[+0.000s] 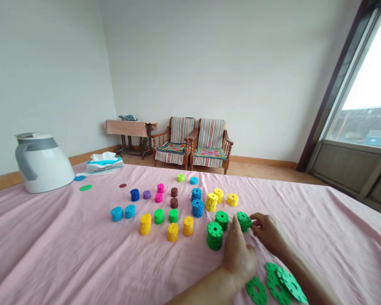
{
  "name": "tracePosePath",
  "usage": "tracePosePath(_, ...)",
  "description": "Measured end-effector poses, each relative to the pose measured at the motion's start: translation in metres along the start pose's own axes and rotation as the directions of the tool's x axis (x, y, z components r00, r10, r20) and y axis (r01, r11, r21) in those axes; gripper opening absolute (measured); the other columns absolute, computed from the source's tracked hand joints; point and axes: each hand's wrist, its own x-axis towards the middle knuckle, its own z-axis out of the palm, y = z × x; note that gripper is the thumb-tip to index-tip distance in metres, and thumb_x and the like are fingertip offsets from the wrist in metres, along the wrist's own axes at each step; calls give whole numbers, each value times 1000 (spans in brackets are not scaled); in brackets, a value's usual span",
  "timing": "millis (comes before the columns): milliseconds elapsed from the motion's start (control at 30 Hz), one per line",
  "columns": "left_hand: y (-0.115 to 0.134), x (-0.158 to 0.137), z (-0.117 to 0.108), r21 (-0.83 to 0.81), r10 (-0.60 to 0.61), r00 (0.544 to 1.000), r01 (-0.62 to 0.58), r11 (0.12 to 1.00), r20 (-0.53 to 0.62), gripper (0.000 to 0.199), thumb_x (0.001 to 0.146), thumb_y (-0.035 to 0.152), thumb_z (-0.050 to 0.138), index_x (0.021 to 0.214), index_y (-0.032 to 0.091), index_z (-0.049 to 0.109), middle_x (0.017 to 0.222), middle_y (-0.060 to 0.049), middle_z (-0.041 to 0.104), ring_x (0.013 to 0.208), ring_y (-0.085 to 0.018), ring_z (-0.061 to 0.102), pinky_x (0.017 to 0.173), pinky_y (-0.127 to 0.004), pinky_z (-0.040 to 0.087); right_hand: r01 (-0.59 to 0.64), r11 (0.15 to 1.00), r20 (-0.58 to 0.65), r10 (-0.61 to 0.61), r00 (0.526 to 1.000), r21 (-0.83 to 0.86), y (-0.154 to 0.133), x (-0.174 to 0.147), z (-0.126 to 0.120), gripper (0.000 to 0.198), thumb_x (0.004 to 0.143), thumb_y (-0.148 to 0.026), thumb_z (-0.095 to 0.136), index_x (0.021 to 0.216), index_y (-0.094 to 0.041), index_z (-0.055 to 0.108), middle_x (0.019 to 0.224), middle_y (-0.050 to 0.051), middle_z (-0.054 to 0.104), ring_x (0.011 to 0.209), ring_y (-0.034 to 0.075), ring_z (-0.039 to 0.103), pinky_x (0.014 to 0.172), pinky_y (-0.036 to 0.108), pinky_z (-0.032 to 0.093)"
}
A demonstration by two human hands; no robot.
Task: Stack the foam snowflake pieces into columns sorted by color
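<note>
My left hand [239, 254] is open, its fingers stretched forward and the thumb apart. It stands just right of a tall stack of green notched discs [214, 236] and in front of a shorter green stack [222, 220]. With bent fingers my right hand [268, 232] grips the right edge of a slightly tilted stack of green notched discs [244, 221]. Between my forearms lie several loose, larger-looking green discs [256, 290], some overlapping.
Stacks of yellow discs [211, 202], blue discs [197, 208] and other colours stand across the pink cloth [92, 254]. A white jug [49, 165] and a tissue box [104, 163] are at the back left. Two wooden chairs [211, 140] stand beyond.
</note>
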Motion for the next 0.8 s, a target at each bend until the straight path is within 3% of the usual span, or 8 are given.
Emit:
tracePosePath(233, 0, -1, -4, -30, -11, 1000, 11, 1000, 3, 89, 59, -3, 48, 144, 5, 25, 148, -16, 30, 138, -26, 24, 115, -34, 15, 34, 999, 19, -33, 999, -37, 7, 0, 6, 26, 67, -16, 48, 88, -18, 63, 73, 4, 70, 71, 20, 67, 65, 30, 50)
tracePosePath(367, 4, -9, -4, -11, -20, 1000, 20, 1000, -20, 88, 60, -6, 44, 144, 3, 22, 150, -16, 26, 140, -24, 19, 116, -33, 12, 93, 994, 11, -92, 996, -62, 4, -4, 2, 36, 69, -17, 46, 104, -16, 56, 93, 9, 68, 80, 19, 65, 72, 32, 51)
tracePosePath(467, -6, -22, -8, -28, -3, 999, 2, 1000, -41, 90, 58, -7, 42, 145, 7, 24, 152, -13, 24, 141, -24, 16, 116, -33, 11, 157, 985, 81, -151, 985, -77, -12, -8, -7, 48, 70, -20, 48, 118, -16, 48, 111, 12, 62, 91, 20, 63, 78, 34, 51)
tracePosePath(533, -21, -29, -12, -46, 79, 997, -80, 996, -20, 89, 57, -6, 44, 144, 12, 30, 150, -11, 29, 139, -26, 22, 116, -35, 15, 240, 964, 162, -220, 962, -116, -25, -7, -13, 58, 68, -18, 50, 126, -18, 45, 119, 12, 58, 105, 22, 58, 88, 36, 48)
tracePosePath(600, -40, -33, -16, -119, 159, 987, -154, 981, 31, 88, 56, -4, 46, 142, 16, 36, 141, -11, 44, 129, -27, 41, 108, -34, 34, 334, 930, 247, -291, 924, -152, -37, -3, -17, 63, 66, -13, 52, 128, -21, 44, 124, 10, 55, 115, 22, 52, 97, 38, 42)
tracePosePath(667, -56, -34, -21, -167, 177, 982, -165, 972, 62, 84, 54, -3, 46, 137, 15, 44, 118, -12, 63, 101, -24, 63, 88, -31, 50, 393, 901, 323, -322, 890, -183, -44, 3, -18, 66, 62, -7, 52, 127, -21, 46, 125, 10, 54, 117, 22, 50, 101, 38, 39)
tracePosePath(733, -64, -34, -26, -169, 112, 993, -104, 980, 38, 76, 55, -1, 46, 129, 15, 52, 95, -9, 71, 75, -18, 67, 72, -27, 52, 409, 888, 388, -309, 868, -208, -46, 8, -17, 68, 58, -3, 52, 124, -21, 49, 123, 10, 55, 114, 22, 51, 100, 38, 39)
tracePosePath(800, -64, -34, -33, -207, 56, 992, -32, 978, 110, 68, 59, 2, 46, 125, 16, 54, 86, -6, 72, 65, -15, 66, 63, -22, 49, 393, 891, 421, -275, 864, -226, -45, 12, -14, 67, 57, -2, 52, 121, -22, 51, 118, 9, 58, 111, 22, 53, 98, 37, 41)
